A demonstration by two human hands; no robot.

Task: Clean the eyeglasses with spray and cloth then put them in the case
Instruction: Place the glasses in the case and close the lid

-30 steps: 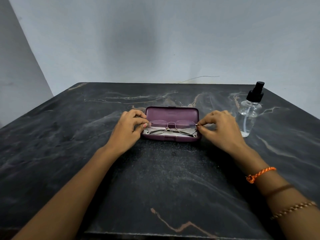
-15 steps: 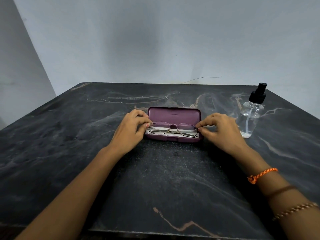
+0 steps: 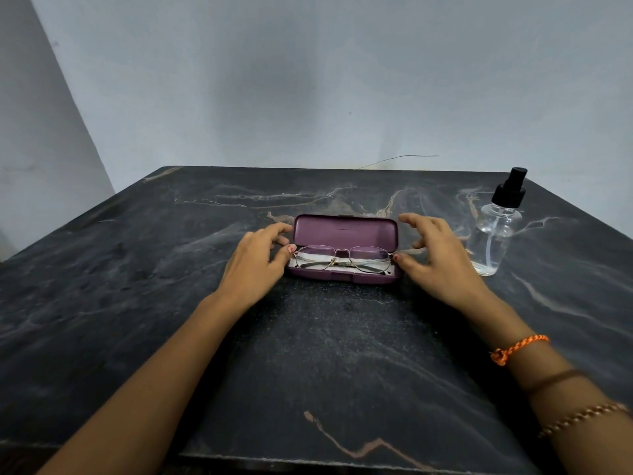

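Seating thin metal-framed eyeglasses (image 3: 342, 258) in the open purple hard case (image 3: 346, 231), my left hand (image 3: 255, 265) and right hand (image 3: 440, 258) fingers spread, holding nothing; lid-closing likely next.

One head-worn wide-angle view looks forward and down, close over the dark marble table (image 3: 137, 286).

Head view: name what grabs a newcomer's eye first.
An open purple eyeglass case sits mid-table with wire-rimmed eyeglasses lying inside. The left hand and right hand flank its ends, fingers spread. A clear spray bottle stands upright to the right.
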